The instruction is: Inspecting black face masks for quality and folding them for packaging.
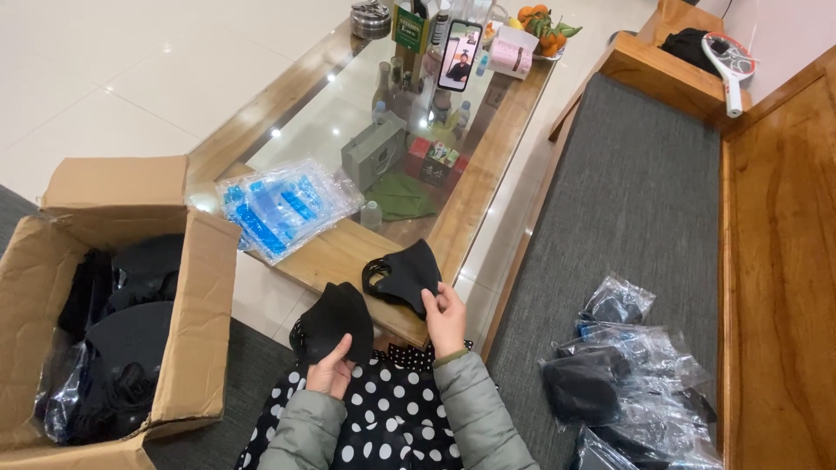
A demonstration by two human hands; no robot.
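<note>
— What is your left hand [330,372] doing?

— Your left hand is closed on a stack of black face masks [335,319], thumb over the lower edge, holding it just above your polka-dot lap [383,418].

— And your right hand [446,318]?

— Your right hand pinches a single black face mask [405,271] by its lower right corner, fingers shut on the fabric. That mask hangs over the near edge of the wooden coffee table [348,257], its ear loops curling to the left.

— Take the coffee table as the landmark. What lies on it?

— On its near left corner rests a pile of clear plastic sleeves with blue print [280,206]. Further along the glass top [331,113] stands a propped phone [459,55] with a lit screen; at the far end sits a plate of oranges [544,30] and a round metal tin [370,17]. Under the glass you can see small boxes and a green cloth [401,196].

— To the left of the table?

— An open cardboard box [187,348] stands on the floor, filled with more black masks, some in plastic.

— To the right of it?

— A wooden bench with a grey cushion [627,200]. On the cushion's near end, beside your right sleeve, lies a heap of bagged black masks [627,374]. At the far end of the bench rests a racket-shaped insect swatter [727,65].
</note>
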